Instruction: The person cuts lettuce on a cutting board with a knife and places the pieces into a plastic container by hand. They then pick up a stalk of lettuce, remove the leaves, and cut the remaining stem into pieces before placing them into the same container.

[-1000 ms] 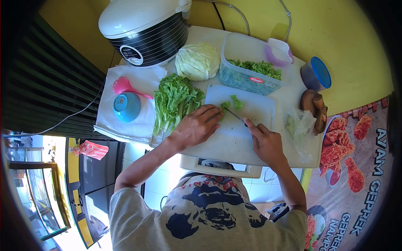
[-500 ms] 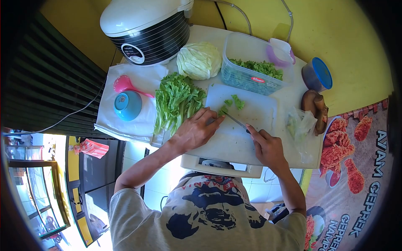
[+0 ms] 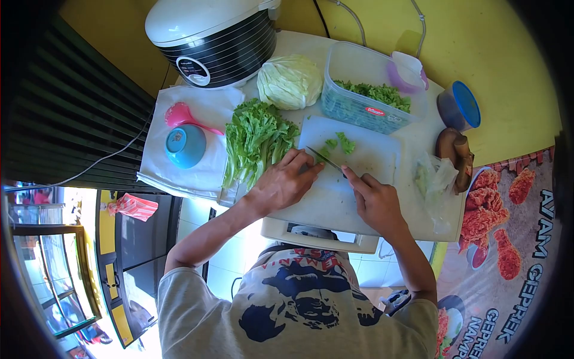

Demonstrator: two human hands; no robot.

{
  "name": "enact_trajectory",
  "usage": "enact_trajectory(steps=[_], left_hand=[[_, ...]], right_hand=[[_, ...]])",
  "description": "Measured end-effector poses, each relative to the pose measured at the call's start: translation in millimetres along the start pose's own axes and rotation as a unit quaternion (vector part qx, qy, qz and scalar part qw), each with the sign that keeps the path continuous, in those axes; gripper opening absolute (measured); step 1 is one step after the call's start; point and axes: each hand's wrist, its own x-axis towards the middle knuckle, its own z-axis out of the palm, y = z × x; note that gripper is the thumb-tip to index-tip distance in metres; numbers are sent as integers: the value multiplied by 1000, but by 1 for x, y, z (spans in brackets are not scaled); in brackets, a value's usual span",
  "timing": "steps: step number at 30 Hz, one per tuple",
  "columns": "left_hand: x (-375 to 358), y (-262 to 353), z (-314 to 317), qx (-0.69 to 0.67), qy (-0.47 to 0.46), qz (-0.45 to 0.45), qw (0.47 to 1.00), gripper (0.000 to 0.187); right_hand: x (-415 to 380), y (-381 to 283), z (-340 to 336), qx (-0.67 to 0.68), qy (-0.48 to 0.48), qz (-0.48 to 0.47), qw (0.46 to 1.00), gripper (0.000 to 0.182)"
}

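Note:
My right hand [image 3: 378, 202] is closed around the handle of a knife [image 3: 326, 160], its index finger stretched along the top. The blade slants up and left, right beside the fingertips of my left hand [image 3: 286, 183]. Those fingers are bent and pressed down at the left edge of a white cutting board [image 3: 379, 160]. A little green leaf shows at them; most of what they hold is hidden. Cut lettuce pieces [image 3: 345, 143] lie on the board just beyond the blade. Left of the board rests a heap of leafy lettuce [image 3: 258, 136], close to my left wrist.
Behind the board stands a clear plastic container [image 3: 354, 115] with chopped lettuce. A cabbage [image 3: 289, 82] and a rice cooker [image 3: 212, 45] are at the back. A blue bowl [image 3: 185, 146] and pink ladle [image 3: 179, 113] lie left; a plastic bag [image 3: 431, 182] and blue-lidded tub [image 3: 459, 106] right.
The knife has moved left and up, its tip now past my left fingertips. My right hand has come slightly closer to the left, which stays pressed down. The whole view has shifted slightly.

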Motion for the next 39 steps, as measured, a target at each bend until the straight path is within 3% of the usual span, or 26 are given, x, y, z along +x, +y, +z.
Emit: enact_trajectory(steps=[7, 15, 21, 24, 27, 30, 36, 39], left_hand=[[-1, -2, 2, -10, 34, 5, 999, 32], [18, -10, 5, -28, 95, 16, 995, 15], [36, -20, 7, -97, 74, -102, 987, 22], [46, -16, 3, -171, 72, -135, 973, 26], [53, -10, -8, -150, 27, -137, 979, 32], [55, -19, -5, -90, 2, -55, 994, 33], [67, -23, -4, -80, -82, -33, 993, 19], [78, -19, -13, -84, -7, -3, 996, 15]], right_hand=[[-27, 13, -17, -4, -16, 18, 1000, 57], [-24, 3, -6, 35, 38, 53, 997, 58], [-17, -3, -10, 5, 14, 101, 995, 53], [-16, -9, -16, 29, -10, 113, 993, 52], [-18, -12, -24, 74, 10, 128, 989, 50], [-19, -6, -25, 66, 30, 128, 989, 51], [-24, 12, -12, 33, 36, 127, 991, 52], [-27, 13, -10, 31, 35, 129, 991, 51]])
